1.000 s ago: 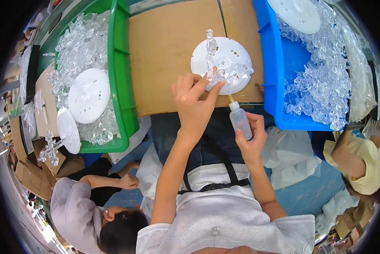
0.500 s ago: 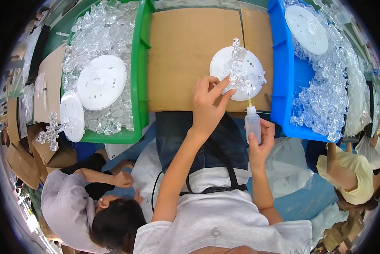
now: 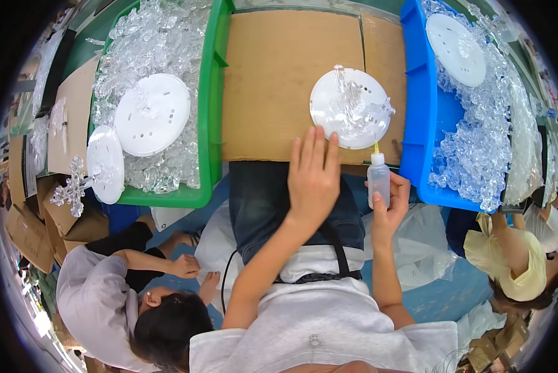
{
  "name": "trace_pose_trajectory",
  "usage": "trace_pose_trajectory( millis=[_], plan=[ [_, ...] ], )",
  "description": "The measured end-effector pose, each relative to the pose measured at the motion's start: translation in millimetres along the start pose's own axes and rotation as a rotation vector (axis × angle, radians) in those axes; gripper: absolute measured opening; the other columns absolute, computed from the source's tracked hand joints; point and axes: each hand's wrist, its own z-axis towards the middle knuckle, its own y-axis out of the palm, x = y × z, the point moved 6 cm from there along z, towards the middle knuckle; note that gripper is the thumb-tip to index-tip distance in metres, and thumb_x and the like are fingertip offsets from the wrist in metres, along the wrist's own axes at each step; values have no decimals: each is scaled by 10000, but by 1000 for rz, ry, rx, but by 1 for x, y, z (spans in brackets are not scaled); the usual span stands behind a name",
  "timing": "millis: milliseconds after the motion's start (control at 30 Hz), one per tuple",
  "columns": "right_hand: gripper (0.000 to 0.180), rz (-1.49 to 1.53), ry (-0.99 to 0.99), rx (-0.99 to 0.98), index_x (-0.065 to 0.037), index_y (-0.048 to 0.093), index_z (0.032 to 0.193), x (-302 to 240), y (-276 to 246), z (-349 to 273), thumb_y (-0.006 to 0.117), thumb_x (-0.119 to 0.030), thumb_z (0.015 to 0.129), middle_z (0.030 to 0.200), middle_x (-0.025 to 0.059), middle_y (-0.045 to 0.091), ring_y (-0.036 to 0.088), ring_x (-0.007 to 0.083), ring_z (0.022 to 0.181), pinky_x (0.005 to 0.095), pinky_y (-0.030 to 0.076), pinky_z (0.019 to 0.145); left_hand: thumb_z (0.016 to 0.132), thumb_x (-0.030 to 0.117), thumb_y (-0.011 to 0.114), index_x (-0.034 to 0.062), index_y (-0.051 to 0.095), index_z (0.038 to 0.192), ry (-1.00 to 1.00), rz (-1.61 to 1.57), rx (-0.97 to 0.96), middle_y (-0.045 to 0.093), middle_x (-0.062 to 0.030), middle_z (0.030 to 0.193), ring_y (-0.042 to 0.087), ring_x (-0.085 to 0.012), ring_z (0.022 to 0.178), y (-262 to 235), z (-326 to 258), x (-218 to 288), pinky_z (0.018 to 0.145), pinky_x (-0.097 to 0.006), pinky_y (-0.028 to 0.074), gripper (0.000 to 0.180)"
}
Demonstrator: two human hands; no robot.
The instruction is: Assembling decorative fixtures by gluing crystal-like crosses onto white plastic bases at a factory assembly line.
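A white round disc (image 3: 324,116) lies on the cardboard sheet, with a clear plastic branched piece (image 3: 348,102) on top of it. My left hand (image 3: 314,183) is open, fingers stretched out, at the near left edge of the disc; whether its fingertips touch the rim I cannot tell. My right hand (image 3: 392,208) is closed round a translucent squeeze bottle (image 3: 378,181) with a thin needle tip. The bottle stands upright in my grip, its yellow-based tip just beyond the near right edge of the disc.
A green bin (image 3: 212,124) of clear plastic pieces stands left, with two white discs (image 3: 158,133) on it. A blue bin (image 3: 417,105) with more pieces and another white disc (image 3: 456,50) stands right. Brown cardboard (image 3: 266,87) covers the table between. A co-worker (image 3: 105,292) sits at lower left.
My left hand has left the clear piece and drawn back toward me, fingers straightening from a pinch. My right hand has moved the bottle slightly right, its tip away from the clear piece.
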Motion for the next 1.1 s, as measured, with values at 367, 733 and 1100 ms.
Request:
trace_pose_trajectory(
  millis=[367,733,1100],
  plan=[
    [394,87,134,-8,3,465,1143,7,-7,-24,618,-176,827,978,115,625,623,160,867,254,476,735,687,-12,728,47,670,1031,102,-470,131,618,-116,1068,581,-298,1054,-91,50,14,879,-378,466,354],
    [342,46,173,-25,11,509,1105,-17,1,-5,624,-104,804,956,98,642,593,115,857,242,455,753,723,214,643,26,715,854,479,-38,-775,705,-100,848,675,-305,807,-52,147,99,762,-544,473,241],
    [348,32,180,-17,13,517,1092,-13,0,-5,640,-119,795,919,102,651,594,110,817,240,456,731,718,210,657,124,740,866,703,414,-926,707,-73,910,675,-228,872,-1,138,121,747,-380,474,190]
  ],
)
